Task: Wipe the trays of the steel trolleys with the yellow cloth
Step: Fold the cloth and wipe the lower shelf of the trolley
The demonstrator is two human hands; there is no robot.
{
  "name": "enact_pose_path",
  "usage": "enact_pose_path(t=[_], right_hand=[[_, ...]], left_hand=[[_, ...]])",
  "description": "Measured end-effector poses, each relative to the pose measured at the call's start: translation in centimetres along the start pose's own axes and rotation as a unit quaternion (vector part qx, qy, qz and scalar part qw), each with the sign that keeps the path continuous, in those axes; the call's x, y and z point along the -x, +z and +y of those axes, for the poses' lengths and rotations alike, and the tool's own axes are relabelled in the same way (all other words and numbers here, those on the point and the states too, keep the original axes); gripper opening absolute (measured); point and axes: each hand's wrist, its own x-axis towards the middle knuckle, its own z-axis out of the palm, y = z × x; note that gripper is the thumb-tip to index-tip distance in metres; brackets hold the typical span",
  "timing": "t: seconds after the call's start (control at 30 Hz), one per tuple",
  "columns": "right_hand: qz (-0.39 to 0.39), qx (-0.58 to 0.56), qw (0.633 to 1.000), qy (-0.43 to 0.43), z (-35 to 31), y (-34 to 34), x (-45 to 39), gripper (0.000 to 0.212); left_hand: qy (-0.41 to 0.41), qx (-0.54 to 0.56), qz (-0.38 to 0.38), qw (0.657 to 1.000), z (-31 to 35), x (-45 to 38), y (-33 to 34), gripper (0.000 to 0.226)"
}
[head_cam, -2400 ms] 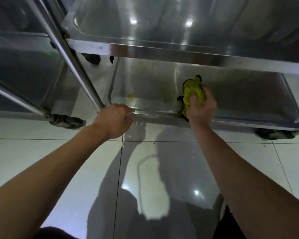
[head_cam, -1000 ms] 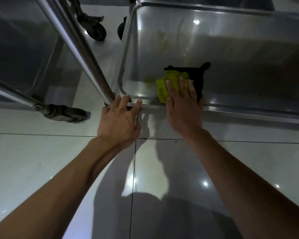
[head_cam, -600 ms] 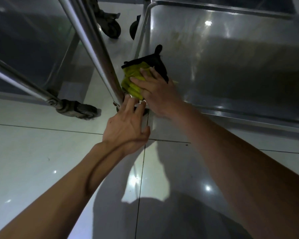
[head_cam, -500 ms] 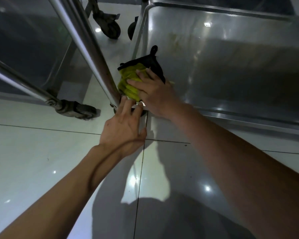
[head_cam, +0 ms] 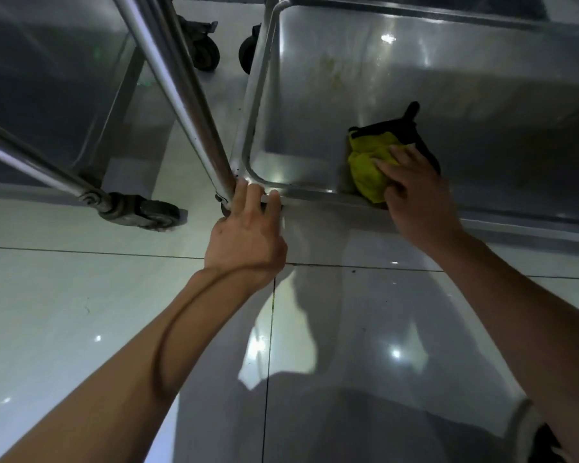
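Yellow cloth [head_cam: 370, 165] x1 under right hand [head_cam: 415, 192], in tray [head_cam: 315, 105].

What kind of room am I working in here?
Likely a commercial kitchen or institutional service area: steel trolley tray, a second wheeled steel trolley on castors, and glossy pale tiled floor.

Crumpled yellow cloth [head_cam: 370, 168] with black backing, flat in steel tray [head_cam: 301, 105], against its near wall
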Motion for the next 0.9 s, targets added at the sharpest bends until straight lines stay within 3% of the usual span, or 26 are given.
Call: enact_pose_path(t=[0.17,0.4,0.47,0.67,0.9], right_hand=[[-0.052,0.090,0.994,0.045,-0.2,0.1,-0.7,0.054],[-0.157,0.118,0.980,-0.019,1.7,-0.7,-1.2,0.052],[-0.139,0.098,0.985,-0.036,2.4,-0.5,-1.0,0.051],[0.013,0.097,0.993,-0.066,2.5,1.0,0.8,0.049],[0.024,0.081,0.994,-0.069,3.8,0.8,2.3,0.049]], left_hand=[[0.016,-0.019,-0.008,1.000,0.3,-0.5,0.6,0.063],[0.028,-0.017,0.000,0.999,0.1,-0.6,-0.9,0.049],[0.017,-0.035,-0.011,0.999,1.0,-1.3,-1.0,0.051],[0.012,-0.122,-0.029,0.992,1.9,-1.2,0.2,0.073],[-0.036,-0.084,-0.012,0.996,4.7,0.8,1.5,0.082]])
